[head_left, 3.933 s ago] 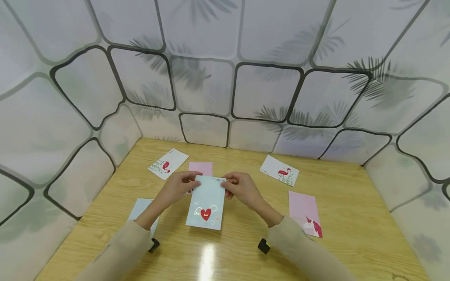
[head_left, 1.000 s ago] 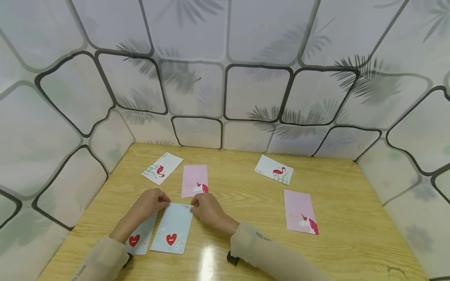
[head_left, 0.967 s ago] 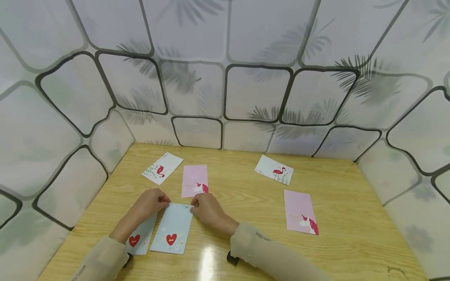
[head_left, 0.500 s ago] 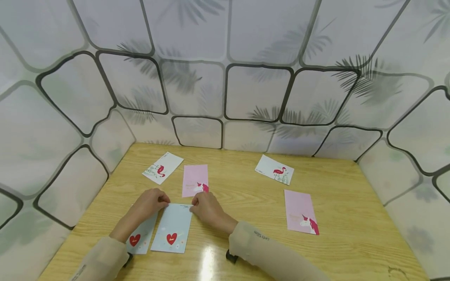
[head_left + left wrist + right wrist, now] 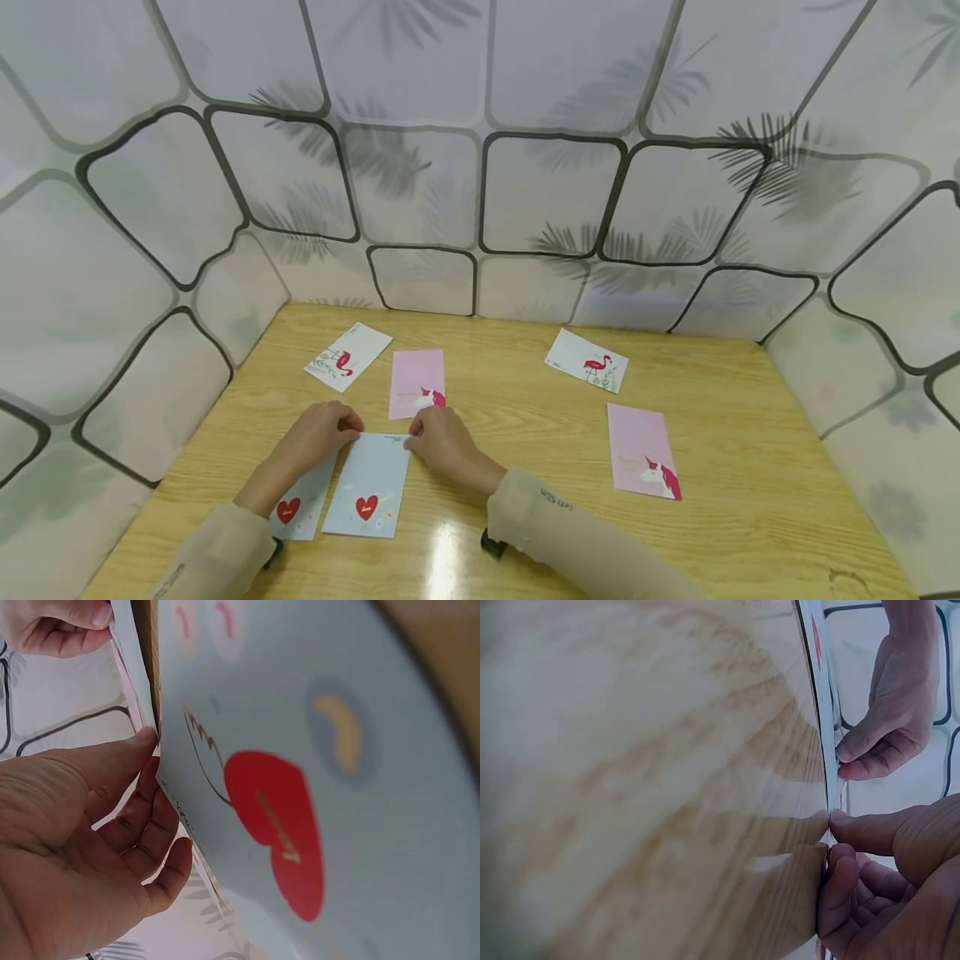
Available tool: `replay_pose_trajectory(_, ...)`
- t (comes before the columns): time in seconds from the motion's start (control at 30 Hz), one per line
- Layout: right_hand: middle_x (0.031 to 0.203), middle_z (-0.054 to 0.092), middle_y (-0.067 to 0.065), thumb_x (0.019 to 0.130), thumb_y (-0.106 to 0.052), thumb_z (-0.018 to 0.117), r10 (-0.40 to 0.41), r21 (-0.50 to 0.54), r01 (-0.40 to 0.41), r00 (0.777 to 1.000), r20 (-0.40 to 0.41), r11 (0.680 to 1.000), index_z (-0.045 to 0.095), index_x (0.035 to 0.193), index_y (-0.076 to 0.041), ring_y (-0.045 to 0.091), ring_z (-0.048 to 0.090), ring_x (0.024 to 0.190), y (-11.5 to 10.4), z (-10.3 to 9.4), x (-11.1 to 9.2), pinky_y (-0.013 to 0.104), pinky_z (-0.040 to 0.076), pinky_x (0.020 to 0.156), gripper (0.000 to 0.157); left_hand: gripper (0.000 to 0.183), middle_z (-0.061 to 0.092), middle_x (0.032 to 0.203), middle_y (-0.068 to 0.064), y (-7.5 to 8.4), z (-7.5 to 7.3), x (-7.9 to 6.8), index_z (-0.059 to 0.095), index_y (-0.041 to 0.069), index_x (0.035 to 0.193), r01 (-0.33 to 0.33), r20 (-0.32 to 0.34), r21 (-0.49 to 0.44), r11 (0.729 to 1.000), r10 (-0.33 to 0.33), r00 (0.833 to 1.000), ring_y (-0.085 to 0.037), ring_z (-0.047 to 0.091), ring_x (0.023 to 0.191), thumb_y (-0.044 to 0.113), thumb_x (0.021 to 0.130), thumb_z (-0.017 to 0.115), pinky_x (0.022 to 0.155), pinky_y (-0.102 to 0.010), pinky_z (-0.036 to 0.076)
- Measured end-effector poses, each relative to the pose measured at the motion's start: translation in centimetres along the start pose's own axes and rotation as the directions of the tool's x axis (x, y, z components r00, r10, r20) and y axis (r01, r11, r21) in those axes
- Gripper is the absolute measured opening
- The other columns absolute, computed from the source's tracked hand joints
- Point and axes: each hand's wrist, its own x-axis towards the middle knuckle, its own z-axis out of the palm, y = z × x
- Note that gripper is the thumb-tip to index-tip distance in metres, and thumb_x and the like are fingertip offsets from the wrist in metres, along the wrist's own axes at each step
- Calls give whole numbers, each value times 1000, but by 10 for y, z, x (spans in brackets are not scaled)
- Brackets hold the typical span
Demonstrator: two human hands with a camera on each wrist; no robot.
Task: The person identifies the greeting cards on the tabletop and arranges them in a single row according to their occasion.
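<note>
A light blue card (image 5: 368, 479) with a red winged heart lies flat on the table in the head view. My left hand (image 5: 318, 433) pinches its top left corner, and my right hand (image 5: 447, 446) pinches the top right one. Just left of it is a matching blue card (image 5: 303, 508), partly covered by my left forearm. The left wrist view shows my left thumb at a card edge with the other fingers bent. Low in the right wrist view, my right thumb and fingertips (image 5: 841, 859) meet at the card's edge.
A pink unicorn card (image 5: 412, 379) lies just beyond my right hand, with a white flamingo card (image 5: 347, 358) to its left. Another flamingo card (image 5: 587, 361) and another unicorn card (image 5: 643, 450) lie on the right. Patterned fabric walls (image 5: 420, 192) enclose the wooden table (image 5: 525, 417).
The blue heart card, earlier held up by both hands near the middle, has come down and left onto the table beside its match. Over the last second the hands have stayed almost still.
</note>
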Motion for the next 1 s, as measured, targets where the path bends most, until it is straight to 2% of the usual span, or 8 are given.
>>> replay_pose_trajectory(0.33, 78, 69, -3, 87, -10, 84, 2, -42, -3, 1000, -25, 999, 75, 84, -5, 5, 59, 69, 1, 4, 2, 21, 51, 65, 10, 6, 70, 87, -2, -1, 0, -1, 74, 1, 89, -1, -4, 4, 1000, 2, 1000, -16, 62, 79, 5, 92, 76, 74, -40, 55)
replay_pose_trajectory(0.73, 77, 69, -2, 88, -9, 82, -13, -26, 12, 1000, -23, 1000, 75, 85, -4, 5, 56, 68, 1, 3, 1, 21, 49, 64, 9, 4, 70, 88, -2, -2, 0, -2, 75, 0, 91, -19, 2, -7, 1000, 19, 1000, -16, 63, 81, 3, 92, 77, 76, -40, 56)
replay_pose_trajectory(1.0, 73, 65, -4, 88, -8, 82, -19, -8, 19, 1000, -4, 1000, 74, 84, -5, 4, 54, 64, 0, 1, 0, 20, 48, 62, 9, 3, 70, 89, -1, -4, 0, -3, 75, 2, 95, 3, 24, -22, 1000, -2, 1000, -16, 63, 81, 3, 92, 76, 79, -41, 56)
